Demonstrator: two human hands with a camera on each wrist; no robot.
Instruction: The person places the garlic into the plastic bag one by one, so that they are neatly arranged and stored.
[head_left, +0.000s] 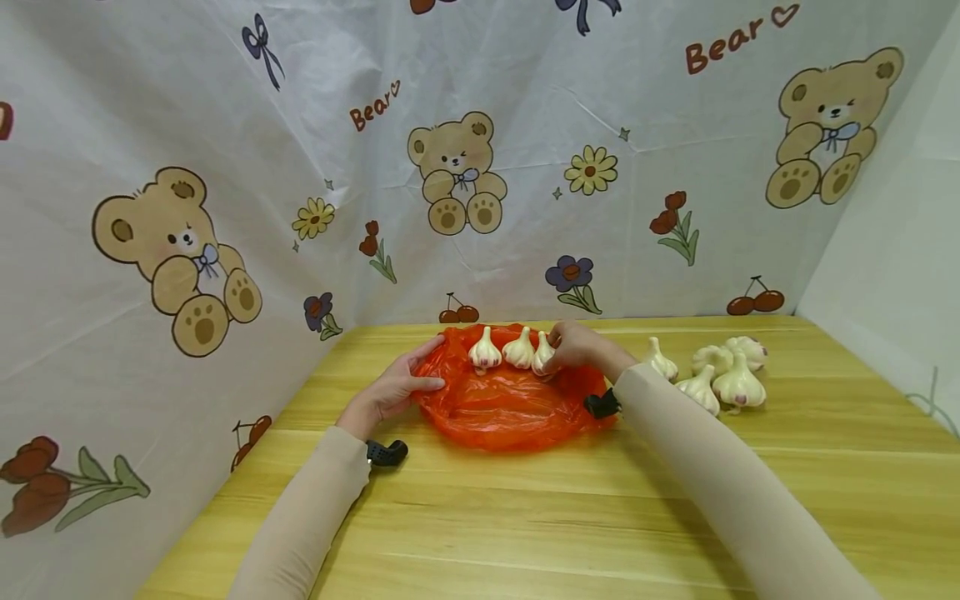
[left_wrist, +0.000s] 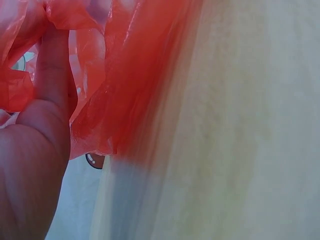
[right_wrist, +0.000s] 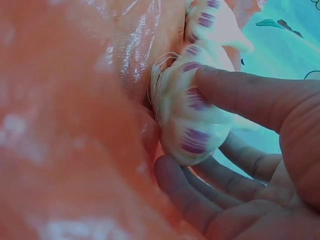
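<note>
A red plastic bag (head_left: 510,421) lies spread on the table with its mouth facing up. My left hand (head_left: 399,383) grips the bag's left edge, thumb at the front; in the left wrist view, red film (left_wrist: 135,65) covers some fingertips. At the bag's back right, my right hand (head_left: 576,346) pinches a garlic bulb (head_left: 542,354) between thumb and fingers. The right wrist view has this purple-streaked bulb (right_wrist: 187,107) with its root hairs toward the bag. Two more garlic bulbs stand in the bag to its left, one in the middle (head_left: 517,350) and one farther left (head_left: 484,350).
On the table right of the bag sit several garlic bulbs (head_left: 738,385), partly behind my right forearm. A cloth printed with bears (head_left: 457,175) hangs behind the wooden table (head_left: 480,517) and along its left side. White wall stands at right.
</note>
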